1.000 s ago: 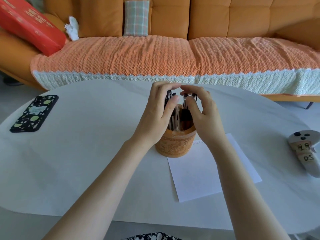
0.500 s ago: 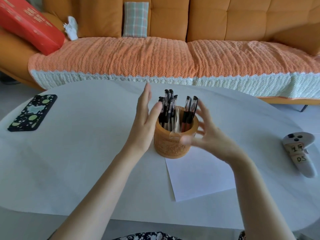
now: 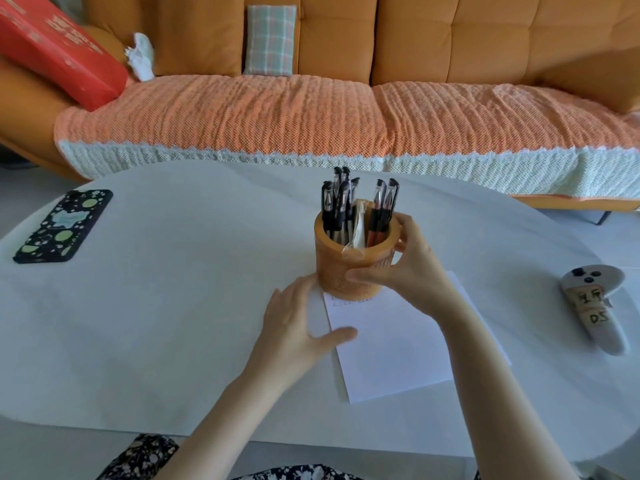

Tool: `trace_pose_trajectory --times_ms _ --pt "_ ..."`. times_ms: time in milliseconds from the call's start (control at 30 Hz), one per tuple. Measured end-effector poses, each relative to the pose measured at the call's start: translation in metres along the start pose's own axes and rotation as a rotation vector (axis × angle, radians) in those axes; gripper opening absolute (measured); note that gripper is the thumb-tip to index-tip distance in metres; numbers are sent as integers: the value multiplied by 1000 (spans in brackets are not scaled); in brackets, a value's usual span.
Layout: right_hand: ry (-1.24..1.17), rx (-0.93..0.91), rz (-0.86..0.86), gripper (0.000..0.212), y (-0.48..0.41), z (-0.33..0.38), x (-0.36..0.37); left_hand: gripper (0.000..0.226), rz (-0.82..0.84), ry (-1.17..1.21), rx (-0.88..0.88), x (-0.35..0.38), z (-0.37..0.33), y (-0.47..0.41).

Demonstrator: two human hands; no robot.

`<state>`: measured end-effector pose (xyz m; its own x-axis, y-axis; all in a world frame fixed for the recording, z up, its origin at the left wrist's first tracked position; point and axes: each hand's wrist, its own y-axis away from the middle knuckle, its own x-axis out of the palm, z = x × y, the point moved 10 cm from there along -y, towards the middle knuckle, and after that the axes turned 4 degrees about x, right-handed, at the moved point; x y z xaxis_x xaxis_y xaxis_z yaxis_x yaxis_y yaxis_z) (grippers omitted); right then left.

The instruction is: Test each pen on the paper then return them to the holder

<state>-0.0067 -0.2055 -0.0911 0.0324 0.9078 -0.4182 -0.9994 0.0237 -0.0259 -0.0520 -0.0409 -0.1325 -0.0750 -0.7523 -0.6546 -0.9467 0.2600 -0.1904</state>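
A round orange-brown pen holder (image 3: 334,268) stands on the far end of a white sheet of paper (image 3: 398,348), which has faint marks near its top edge. Several black-capped pens (image 3: 337,202) stick up from its left side and two more pens (image 3: 382,206) from its right, with a bit of clear wrapper between them. My right hand (image 3: 412,268) grips the holder's right side, thumb across the front. Flat on the table lies my left hand (image 3: 298,327), its thumb pressing the paper's left edge.
The white table (image 3: 166,306) carries a black phone with green spots (image 3: 64,226) at the far left and a white game controller with labels (image 3: 595,303) at the right. Behind the table runs an orange sofa with a red box (image 3: 59,53).
Both hands left the pen tops. The right hand dropped to grip the holder's side; the left hand came down beside it onto the table and paper edge.
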Motion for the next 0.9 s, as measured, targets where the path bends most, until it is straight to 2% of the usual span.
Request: trace_pose_trajectory --times_ms 133,233,433,767,833,900 --pt "-64 -13 -102 90 -18 -1 -12 74 124 -69 107 18 -3 1" --pt "-71 -15 -115 90 -30 -3 -16 76 140 -106 229 25 3 1" --pt "-97 -19 -100 89 -42 -10 -17 74 240 -87 233 22 15 -5" --pt "-107 3 13 85 -49 -17 -8 67 263 -94 205 19 20 -7" --pt "-106 53 45 97 -49 -25 -5 63 260 -65 204 19 20 -6" --pt "-83 120 7 119 -42 -27 -9 53 227 6 167 13 18 -8"
